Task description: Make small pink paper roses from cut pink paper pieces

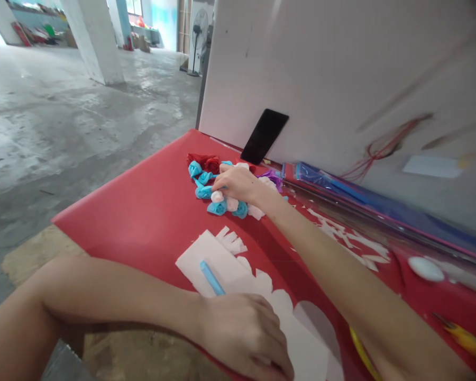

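Observation:
My right hand (238,184) reaches into a cluster of paper roses, its fingers pinched at a small white paper rose (217,197). Light blue roses (203,191) surround it, and dark red ones (211,163) lie just beyond. In the foreground, my left hand (248,336) is curled over a white sheet (194,259) with a scalloped edge; whatever is beneath its fingers is hidden. A light blue stick-like piece (212,278) lies on the sheet, one end disappearing behind the left wrist.
A red sheet (143,201) covers the table. Against the white panel (321,69) leans a black phone (265,136). White paper scraps (349,235), wrapped blue material (341,193), a white oval object (426,269) and a yellow-handled tool (468,338) lie to the right.

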A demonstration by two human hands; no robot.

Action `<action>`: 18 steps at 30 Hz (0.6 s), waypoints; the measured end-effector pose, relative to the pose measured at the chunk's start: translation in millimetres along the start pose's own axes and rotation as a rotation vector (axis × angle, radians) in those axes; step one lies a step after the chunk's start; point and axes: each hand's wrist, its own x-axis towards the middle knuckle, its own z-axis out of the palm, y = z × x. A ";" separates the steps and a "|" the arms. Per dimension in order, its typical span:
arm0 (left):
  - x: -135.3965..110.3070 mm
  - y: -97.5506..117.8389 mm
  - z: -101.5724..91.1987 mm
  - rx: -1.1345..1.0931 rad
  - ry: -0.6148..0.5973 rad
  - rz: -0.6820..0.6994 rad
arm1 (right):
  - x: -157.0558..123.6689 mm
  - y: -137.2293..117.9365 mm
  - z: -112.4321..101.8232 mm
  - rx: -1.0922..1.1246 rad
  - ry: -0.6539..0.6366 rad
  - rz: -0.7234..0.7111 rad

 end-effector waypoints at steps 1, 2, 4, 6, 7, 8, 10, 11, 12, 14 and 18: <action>0.4 0.1 -0.3 0.004 -0.008 -0.003 | 1.3 -0.3 0.0 -0.002 -0.006 0.009; 0.7 0.1 -0.5 0.006 -0.015 -0.004 | 2.4 -0.3 0.3 -0.001 -0.008 0.016; 1.0 0.0 -0.7 0.007 -0.025 -0.003 | 3.8 0.6 1.3 0.010 -0.002 0.019; 0.7 -0.5 -0.1 0.007 -0.028 -0.004 | 3.9 3.0 2.4 0.031 0.019 0.013; 0.4 -0.8 0.4 0.008 -0.026 -0.007 | 3.3 4.8 2.7 0.044 0.039 0.012; 0.0 -1.2 0.9 0.008 -0.024 -0.008 | 2.4 6.7 2.8 0.060 0.065 0.012; -0.8 -1.7 1.6 0.009 -0.016 0.000 | -1.1 10.0 1.6 0.097 0.139 0.014; -1.0 -1.8 1.5 0.009 -0.014 0.008 | -4.0 10.4 -0.2 0.119 0.189 0.018; -1.1 -1.6 1.1 0.010 -0.014 0.015 | -7.9 9.5 -3.0 0.145 0.249 0.025; -0.9 -0.6 -0.8 0.015 -0.019 0.021 | -20.1 1.3 -12.2 0.210 0.391 0.053; 0.3 2.7 -6.0 0.024 -0.016 -0.010 | -69.2 -42.1 -40.2 0.383 0.659 0.123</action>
